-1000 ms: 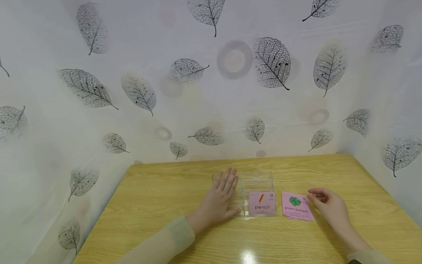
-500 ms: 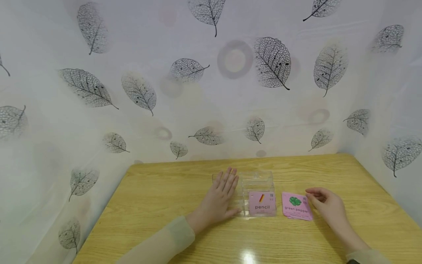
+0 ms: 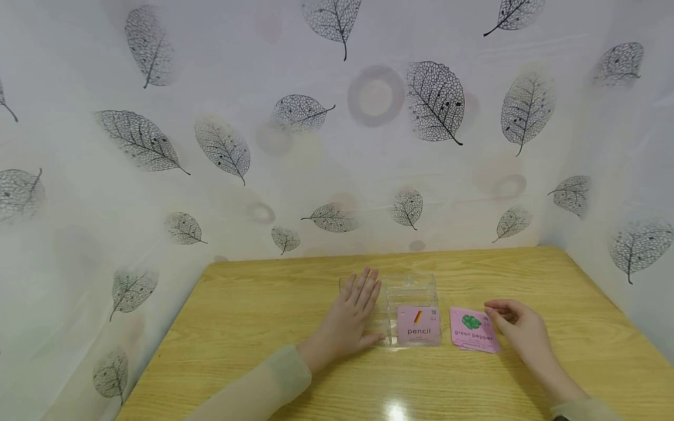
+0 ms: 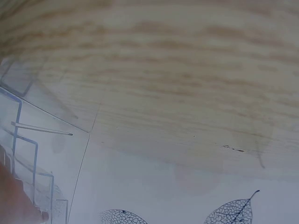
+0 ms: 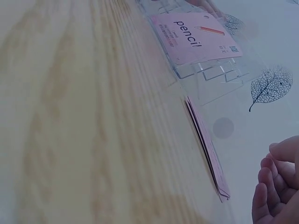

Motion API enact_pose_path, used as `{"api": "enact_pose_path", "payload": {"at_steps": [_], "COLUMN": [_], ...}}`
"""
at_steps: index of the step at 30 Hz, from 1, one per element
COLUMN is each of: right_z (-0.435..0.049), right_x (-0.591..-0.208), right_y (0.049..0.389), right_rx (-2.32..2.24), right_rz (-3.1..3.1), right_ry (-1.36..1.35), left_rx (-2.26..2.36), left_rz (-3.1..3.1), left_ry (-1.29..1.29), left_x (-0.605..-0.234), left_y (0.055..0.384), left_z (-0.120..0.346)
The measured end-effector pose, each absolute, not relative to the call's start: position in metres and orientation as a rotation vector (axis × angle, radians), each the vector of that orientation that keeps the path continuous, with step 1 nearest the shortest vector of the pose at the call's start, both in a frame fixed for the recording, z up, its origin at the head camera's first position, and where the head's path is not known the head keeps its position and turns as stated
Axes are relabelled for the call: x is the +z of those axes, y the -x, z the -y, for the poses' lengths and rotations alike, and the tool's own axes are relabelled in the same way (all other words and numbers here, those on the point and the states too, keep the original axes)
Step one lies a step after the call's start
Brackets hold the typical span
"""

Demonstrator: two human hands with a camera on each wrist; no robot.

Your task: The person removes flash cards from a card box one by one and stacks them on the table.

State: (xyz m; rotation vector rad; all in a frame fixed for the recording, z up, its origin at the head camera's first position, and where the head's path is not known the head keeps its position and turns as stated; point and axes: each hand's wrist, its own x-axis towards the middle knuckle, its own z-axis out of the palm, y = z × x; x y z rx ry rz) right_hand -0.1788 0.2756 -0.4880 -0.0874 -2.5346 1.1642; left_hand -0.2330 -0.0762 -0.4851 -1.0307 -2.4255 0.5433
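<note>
My left hand [image 3: 350, 318] lies with straight fingers on the left part of a clear plastic stepped holder [image 3: 412, 282]. A pink flash card reading "pencil" [image 3: 418, 325] leans in the holder's right section. To the right of it, a small stack of pink flash cards [image 3: 473, 338] lies on the table, "green pepper" on top. My right hand [image 3: 523, 330] hovers by the stack's upper right corner, thumb and forefinger close together. In the right wrist view its loosely curled fingers [image 5: 275, 182] look raised off the stack, with nothing visible between them.
The wood-grain table [image 3: 253, 316] runs back to a pale sheet [image 3: 337, 158] with leaf prints, which hangs behind and at both sides. In the left wrist view, the clear steps of the holder [image 4: 35, 154] show at the left edge.
My right hand has shifted slightly left, its fingertips moving over the corner of the card stack. The left hand, the holder and the cards stay where they were.
</note>
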Motion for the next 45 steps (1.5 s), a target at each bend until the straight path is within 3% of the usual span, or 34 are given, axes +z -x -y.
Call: {"api": "enact_pose_path", "payload": {"at_steps": [45], "right_z": [-0.243], "right_x": [-0.482], "right_y": [0.178], "right_rx": [1.328], "right_rz": [2.490], "right_ry": [-0.058], "left_rx": [0.547], "left_rz": [2.441], "left_ry": [1.023], "left_x": [-0.486], "left_y": [0.233], "left_z": [0.076]}}
